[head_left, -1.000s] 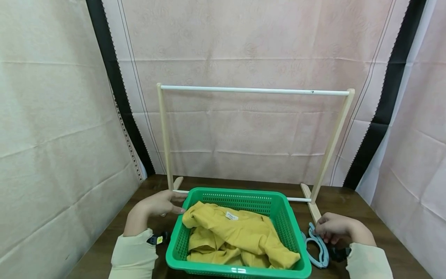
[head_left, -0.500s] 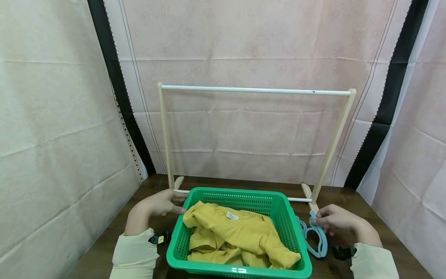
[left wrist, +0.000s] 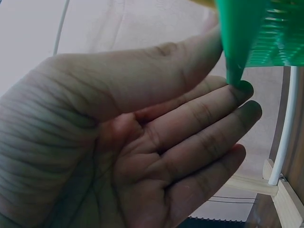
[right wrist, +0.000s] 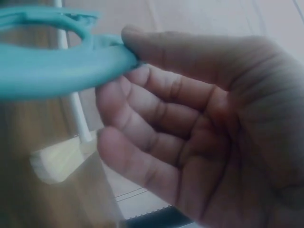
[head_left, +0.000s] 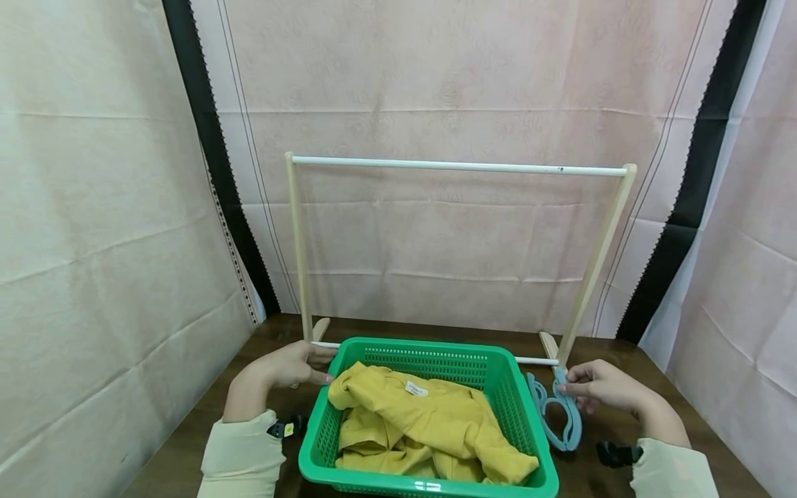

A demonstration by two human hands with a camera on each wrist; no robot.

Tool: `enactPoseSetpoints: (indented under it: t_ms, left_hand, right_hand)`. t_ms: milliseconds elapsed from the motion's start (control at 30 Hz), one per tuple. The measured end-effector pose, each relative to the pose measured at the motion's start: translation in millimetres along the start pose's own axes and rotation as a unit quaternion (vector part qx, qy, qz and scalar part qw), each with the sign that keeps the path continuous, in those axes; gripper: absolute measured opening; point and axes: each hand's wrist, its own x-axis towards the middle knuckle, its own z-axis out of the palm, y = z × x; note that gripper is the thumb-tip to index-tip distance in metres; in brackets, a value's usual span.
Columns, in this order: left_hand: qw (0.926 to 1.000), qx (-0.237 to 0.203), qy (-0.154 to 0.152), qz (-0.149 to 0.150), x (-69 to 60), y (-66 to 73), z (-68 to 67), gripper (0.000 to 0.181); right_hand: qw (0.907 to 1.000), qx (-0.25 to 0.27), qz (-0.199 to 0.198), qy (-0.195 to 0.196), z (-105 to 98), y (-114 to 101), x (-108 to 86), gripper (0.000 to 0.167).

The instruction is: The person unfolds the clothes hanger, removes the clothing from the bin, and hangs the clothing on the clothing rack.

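A green basket (head_left: 429, 483) holds a crumpled yellow garment (head_left: 429, 422) with a white label. At its left rim rests my left hand (head_left: 280, 370), fingers nearly straight; the left wrist view shows the thumb and fingertips of the hand (left wrist: 156, 128) against the green edge (left wrist: 235, 38). Right of the basket, my right hand (head_left: 613, 391) pinches the upper end of a light blue looped plastic piece (head_left: 569, 432). In the right wrist view the hand (right wrist: 199, 118) has thumb and forefinger on the end of the blue piece (right wrist: 61, 71), other fingers loosely curled.
Behind the basket stands a rack with a white top bar (head_left: 454, 165), pale side posts (head_left: 299, 249) and a low crossbar (head_left: 537, 361). Pale cloth walls (head_left: 112, 207) enclose the brown table (head_left: 193, 432) at the back and both sides.
My right hand has moved away from the table's near side, and the blue piece has shifted with it, farther back and slightly left. My left hand and the basket have stayed put.
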Motion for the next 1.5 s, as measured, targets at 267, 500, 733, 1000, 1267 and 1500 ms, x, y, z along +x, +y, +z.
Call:
enactPoseSetpoints:
  t_ms: [267,500,733,1000,1267,1500]
  left_hand:
    - [1.0,0.003,-0.005,0.006,1.6,0.6,-0.6,0.068]
    - [0.9999,-0.005,-0.009,0.006,2.7,-1.2,-0.7,0.068]
    - [0.9999,-0.008,-0.005,0.007,1.7,-0.7,-1.1,0.068]
    - [1.0,0.003,0.004,-0.001,0.0,0.8,-0.4,0.068]
    - [1.0,0.005,0.0,-0.001,2.2,3.7,-0.5,0.068]
    - [0.9972,0.063,0.04,-0.009,-10.8,16.5,-3.4,0.063]
  right_hand:
    - [0.9919,-0.074,-0.02,0.101,-1,-19,-4.0,0.023]
    - [0.9543,-0.185,-0.061,0.227,-4,-46,-8.6,0.018]
    - [0.9253,-0.217,-0.106,0.293,1,-75,-1.0,0.016]
    - [0.9165,-0.206,-0.135,0.315,11,-109,9.0,0.017]
    - [0.9125,-0.165,-0.184,0.326,27,-137,13.3,0.01]
    - [0.9188,-0.122,-0.212,0.31,46,-162,17.3,0.007]
